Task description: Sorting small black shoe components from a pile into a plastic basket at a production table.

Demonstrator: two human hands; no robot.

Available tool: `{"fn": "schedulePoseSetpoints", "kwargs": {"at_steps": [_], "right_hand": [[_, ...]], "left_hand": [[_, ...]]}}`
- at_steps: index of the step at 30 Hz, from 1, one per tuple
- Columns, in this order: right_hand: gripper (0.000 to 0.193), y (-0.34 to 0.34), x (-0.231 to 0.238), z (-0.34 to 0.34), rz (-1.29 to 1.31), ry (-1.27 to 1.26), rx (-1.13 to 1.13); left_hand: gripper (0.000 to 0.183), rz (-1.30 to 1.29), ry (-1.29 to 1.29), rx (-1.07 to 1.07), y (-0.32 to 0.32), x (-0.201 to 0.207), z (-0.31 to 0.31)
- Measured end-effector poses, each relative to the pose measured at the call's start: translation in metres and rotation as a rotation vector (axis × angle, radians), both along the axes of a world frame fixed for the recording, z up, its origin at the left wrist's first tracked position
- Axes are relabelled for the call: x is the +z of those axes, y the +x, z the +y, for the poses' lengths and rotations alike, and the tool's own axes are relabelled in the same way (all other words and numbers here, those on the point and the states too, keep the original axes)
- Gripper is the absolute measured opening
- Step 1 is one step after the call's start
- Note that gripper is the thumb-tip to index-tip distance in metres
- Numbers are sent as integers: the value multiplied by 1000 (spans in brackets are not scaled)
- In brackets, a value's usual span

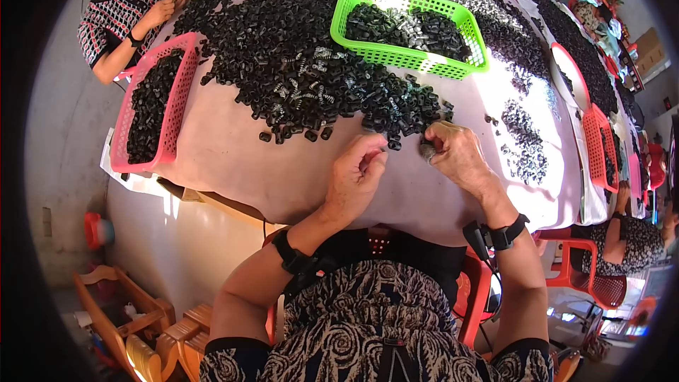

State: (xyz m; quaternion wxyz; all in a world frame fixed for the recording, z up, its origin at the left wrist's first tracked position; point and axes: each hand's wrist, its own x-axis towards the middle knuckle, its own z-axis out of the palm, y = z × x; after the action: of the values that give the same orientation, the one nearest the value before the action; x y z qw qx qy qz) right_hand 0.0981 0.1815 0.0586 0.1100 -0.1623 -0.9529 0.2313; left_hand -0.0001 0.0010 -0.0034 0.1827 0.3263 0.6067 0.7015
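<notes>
Right hand (456, 155) is pinching a dark piece (426, 149), left hand (357, 170) sitting curled, contents unclear, near the black pile (318, 85).

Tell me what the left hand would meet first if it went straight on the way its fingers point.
The left hand would probably meet the small black pieces at the near edge of the pile, though its height above them is hard to judge.

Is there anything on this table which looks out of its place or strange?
Nothing looks clearly wrong. Only the thin silvery coiled springs stand out slightly, lying scattered over the heap of small black parts; they may belong there.
</notes>
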Motion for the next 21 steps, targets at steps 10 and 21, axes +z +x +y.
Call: {"fn": "schedulePoseSetpoints", "kwargs": {"at_steps": [10,21], "right_hand": [[17,-4,1,-13,90,-129,-13],[11,2,-31,-56,546,-927,13]], "left_hand": [[18,48,70,-28,0,2,-2],[36,-68,95,-261,8,5,-1]]}}
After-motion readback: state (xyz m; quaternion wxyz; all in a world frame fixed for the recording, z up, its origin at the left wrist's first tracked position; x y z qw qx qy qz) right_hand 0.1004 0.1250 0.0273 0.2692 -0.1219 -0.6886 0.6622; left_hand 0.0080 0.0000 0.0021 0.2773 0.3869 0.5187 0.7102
